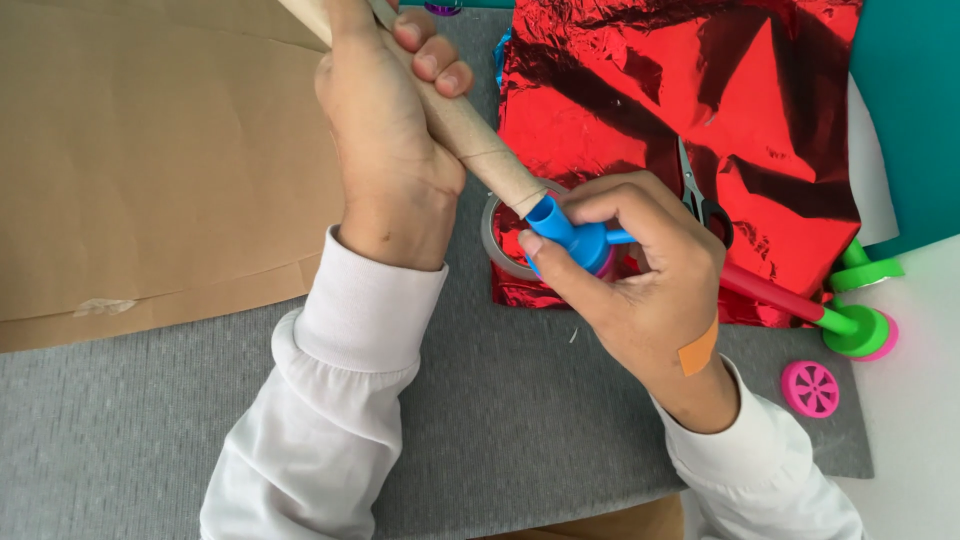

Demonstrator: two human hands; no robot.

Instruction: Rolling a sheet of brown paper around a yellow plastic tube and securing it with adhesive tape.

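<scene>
While the left hand (385, 150) grips the brown cardboard tube (455, 125), the right hand (640, 270) pinches the blue plastic funnel-shaped connector (565, 235) at its end; an off-angle push could probably crumple the tube's rim.

The tube (462, 125) is plain brown cardboard; the connector (567, 235) is bright blue; the foil (690, 110) is shiny red; the mat (500, 410) is grey; the wheel (809, 389) is pink; the rod (770, 296) is red with green ends; the sleeves (340, 400) are white.

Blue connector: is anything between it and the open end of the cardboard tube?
Nothing visible. The right hand holds the blue connector with its stub right at the end of the cardboard tube, which the left hand grips.
</scene>
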